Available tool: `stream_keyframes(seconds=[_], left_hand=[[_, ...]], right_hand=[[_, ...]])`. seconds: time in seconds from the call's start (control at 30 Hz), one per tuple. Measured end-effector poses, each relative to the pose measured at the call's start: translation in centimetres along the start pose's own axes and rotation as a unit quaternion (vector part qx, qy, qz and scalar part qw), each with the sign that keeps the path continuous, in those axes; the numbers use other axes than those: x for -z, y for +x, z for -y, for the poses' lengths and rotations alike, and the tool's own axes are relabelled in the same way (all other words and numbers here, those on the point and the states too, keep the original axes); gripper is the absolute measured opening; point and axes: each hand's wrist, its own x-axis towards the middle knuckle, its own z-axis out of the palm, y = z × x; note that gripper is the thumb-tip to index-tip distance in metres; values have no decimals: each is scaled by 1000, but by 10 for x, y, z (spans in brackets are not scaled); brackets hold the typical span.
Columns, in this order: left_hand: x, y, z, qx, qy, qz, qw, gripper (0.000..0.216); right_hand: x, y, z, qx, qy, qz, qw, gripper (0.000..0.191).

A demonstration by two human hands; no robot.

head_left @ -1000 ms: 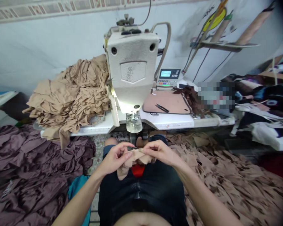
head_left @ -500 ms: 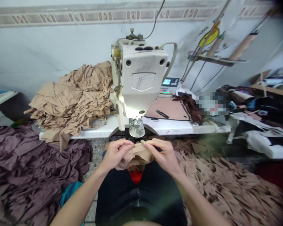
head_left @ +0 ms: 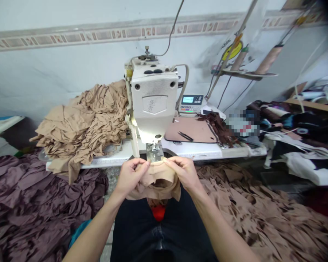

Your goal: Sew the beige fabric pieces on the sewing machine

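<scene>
Left hand (head_left: 131,176) and right hand (head_left: 183,171) pinching top edge of tan cloth piece (head_left: 156,179), fingers pressed together, holding it stretched just near of sewing machine (head_left: 152,109) foot, apparently for alignment.

Legible text: none. The sewing machine (head_left: 153,105) is showing an embossed plate on its face, its marking too faint to read. The control panel (head_left: 190,103) is displaying a lit screen, characters too small to make out. The yellow sign (head_left: 231,51) on the wall is bearing dark marks, blurred beyond reading.
</scene>
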Motion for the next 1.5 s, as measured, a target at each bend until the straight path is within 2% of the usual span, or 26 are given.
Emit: stream_keyframes(seconds=[0.2,0.37,0.63,0.8,0.9,1.0,1.07,1.13,1.2,1.3,1.33,1.4,1.5], left_hand=[[-7,15,-2,25,-29,-49,998,30],[-12,30,8,-3,-48,-82,996,28],[-20,45,20,5,-118,-47,992,33],[-22,37,25,16,-148,-57,987,34],[-12,23,38,6,-122,-51,991,38],[11,12,56,0,-46,1,999,45],[27,10,65,8,-21,9,1000,44],[39,12,68,13,-29,-13,999,39],[44,17,65,6,-39,-38,998,35],[38,22,58,0,-32,-56,998,31],[33,21,56,4,-29,-58,998,31],[23,17,55,13,-33,-58,998,34],[13,3,62,32,-67,-51,996,41]], right_hand=[[0,13,-8,0,5,-26,1000,38],[-2,23,-6,-3,14,-45,999,37],[1,31,-4,5,13,-66,998,37],[1,23,-24,-13,37,-60,997,38],[6,8,-45,-18,19,-93,995,38],[9,-18,-58,24,-13,-161,987,31],[4,-36,-59,55,-26,-185,981,31],[-7,-48,-55,71,-25,-146,986,42],[-24,-52,-50,64,-7,-60,996,44],[-56,-46,-43,18,53,41,998,31],[-67,-43,-41,3,81,58,995,34],[-84,-39,-37,-20,133,65,989,44],[-92,-40,-32,-40,162,25,986,43]])
